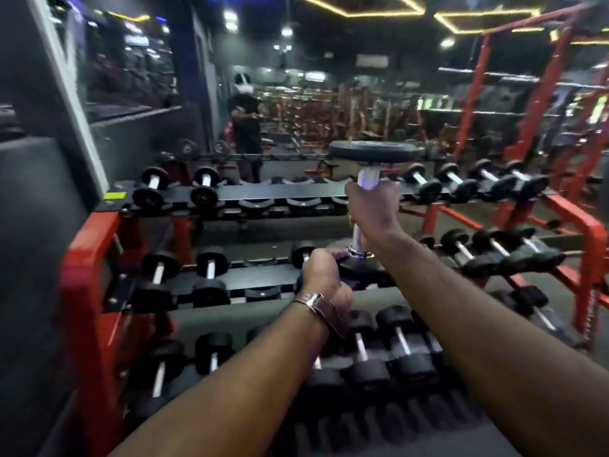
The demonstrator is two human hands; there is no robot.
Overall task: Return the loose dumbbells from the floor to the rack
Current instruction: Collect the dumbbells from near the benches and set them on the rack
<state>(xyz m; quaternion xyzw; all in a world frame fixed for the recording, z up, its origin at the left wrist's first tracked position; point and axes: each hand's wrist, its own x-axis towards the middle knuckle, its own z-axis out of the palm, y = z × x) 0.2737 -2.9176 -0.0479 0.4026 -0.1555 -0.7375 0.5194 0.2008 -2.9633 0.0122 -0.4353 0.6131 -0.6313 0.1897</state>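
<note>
Both hands are on one dumbbell (364,206), which stands nearly upright in the air in front of the rack (89,258). The right hand (374,206) has its grip wrapped tight around the upper part of the chrome handle, just under the top head, a flat round black disc seen almost edge-on. The left hand (324,278) is lower, its grip closed on the bottom head, with something purple showing between the fingers and the black weight. A brown-strapped watch (318,306) sits on the left wrist. Both forearms reach forward from the bottom edge of the view.

The held dumbbell hangs over the middle tier of the red-framed, three-tier rack, level with the gap between the top and middle shelves. On the top tier, two small dumbbells (178,188) rest at the left, several cradles beside them lie bare, and more dumbbells (474,184) sit to the right. The middle tier carries two dumbbells at its left end and others at its right. The bottom tier, nearest the camera, holds larger black dumbbells (382,351) side by side, just below the left wrist.

Behind the rack a mirror (263,110) reflects a person in dark clothing and red gym frames. The frame is somewhat blurred, so fine markings on the weights cannot be read.
</note>
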